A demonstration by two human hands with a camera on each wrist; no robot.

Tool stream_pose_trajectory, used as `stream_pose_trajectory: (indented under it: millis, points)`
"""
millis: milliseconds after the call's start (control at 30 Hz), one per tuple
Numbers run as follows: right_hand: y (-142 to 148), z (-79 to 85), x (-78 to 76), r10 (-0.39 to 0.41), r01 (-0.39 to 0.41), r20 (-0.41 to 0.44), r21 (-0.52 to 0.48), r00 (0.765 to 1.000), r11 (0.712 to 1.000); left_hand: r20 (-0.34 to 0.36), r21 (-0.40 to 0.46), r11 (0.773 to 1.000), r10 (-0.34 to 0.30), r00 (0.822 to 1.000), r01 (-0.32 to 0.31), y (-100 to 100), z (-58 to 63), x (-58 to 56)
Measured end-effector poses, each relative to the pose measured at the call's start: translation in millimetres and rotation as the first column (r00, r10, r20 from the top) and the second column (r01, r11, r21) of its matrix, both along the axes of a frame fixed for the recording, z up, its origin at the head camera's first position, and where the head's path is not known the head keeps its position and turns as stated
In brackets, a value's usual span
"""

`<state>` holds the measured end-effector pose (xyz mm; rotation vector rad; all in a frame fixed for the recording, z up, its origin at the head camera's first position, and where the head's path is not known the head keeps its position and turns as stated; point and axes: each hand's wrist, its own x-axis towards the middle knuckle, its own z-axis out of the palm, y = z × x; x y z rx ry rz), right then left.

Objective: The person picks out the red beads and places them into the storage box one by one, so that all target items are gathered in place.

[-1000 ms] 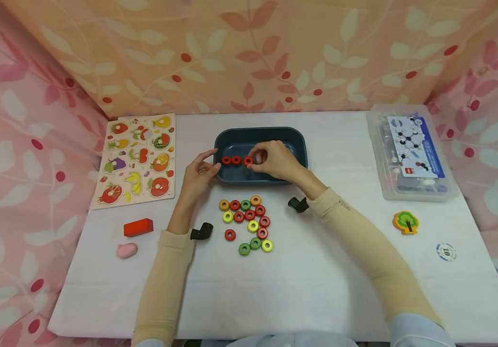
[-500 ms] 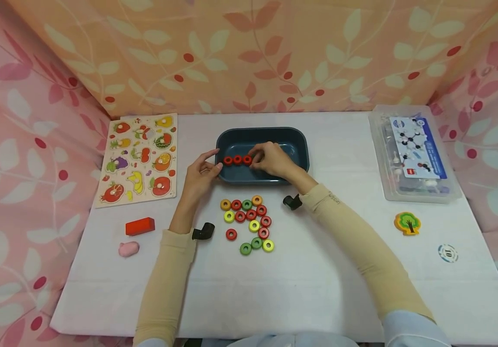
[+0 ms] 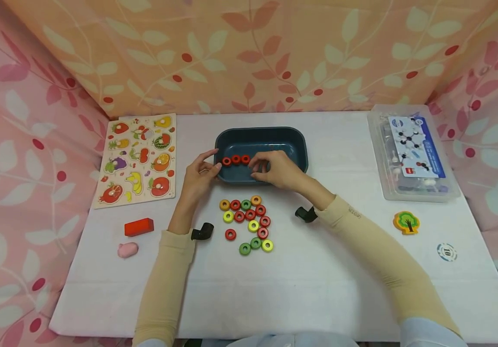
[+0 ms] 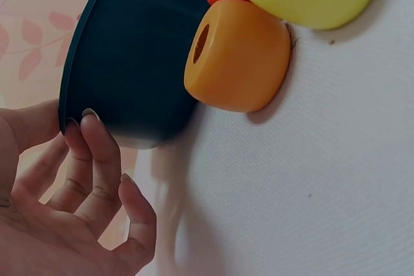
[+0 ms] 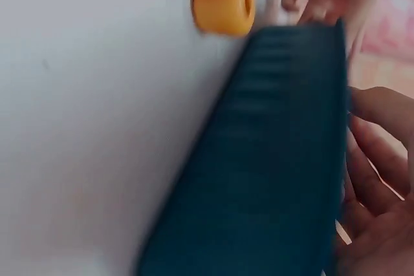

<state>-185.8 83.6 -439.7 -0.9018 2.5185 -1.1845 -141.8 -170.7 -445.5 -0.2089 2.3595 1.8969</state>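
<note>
A dark blue tray (image 3: pixel 263 179) stands at the table's far middle, with three red ring-shaped beads (image 3: pixel 236 159) in a short row at its left end. My left hand (image 3: pixel 199 177) holds the tray's left end, thumb and fingertips at the rim in the left wrist view. Over the tray's middle, my right hand (image 3: pixel 277 169) has loosely bent fingers just right of the beads, with nothing seen between them. The near wall hides its fingertips in the right wrist view. In front of the tray lie several red, green, yellow and orange beads (image 3: pixel 250 215).
Left on the white table (image 3: pixel 318 289) are a fruit puzzle board (image 3: pixel 138 159), a red block (image 3: pixel 138 227) and a pink pig figure (image 3: pixel 127 249). At right are a clear plastic case (image 3: pixel 413 154), a tree-shaped piece (image 3: pixel 406 222) and a round chip (image 3: pixel 447 252).
My right hand has let go of the third red bead, now beside the other two, and has drawn back slightly right and nearer. My left hand has stayed at the tray's end.
</note>
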Motion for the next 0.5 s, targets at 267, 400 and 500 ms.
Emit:
stream_pose_trajectory:
  millis: [267, 400, 500]
  points:
    - [4, 13.7, 34.6, 0.120, -0.120, -0.007, -0.040, 0.993, 0.992, 0.012, -0.011, 1.000, 0.002, 1.000, -0.002, 5, 16.4, 6.5]
    - [-1, 6.8, 45.5, 0.192, -0.191, 0.068, -0.020, 0.979, 0.981, 0.019, -0.005, 1.000, 0.003, 1.000, -0.003, 5, 15.8, 6.4]
    - [-5, -2.8, 50.7, 0.236, -0.239, 0.107, 0.013, 0.966, 0.971, 0.017, -0.003, 1.000, 0.001, 1.000, -0.001, 5, 14.5, 5.6]
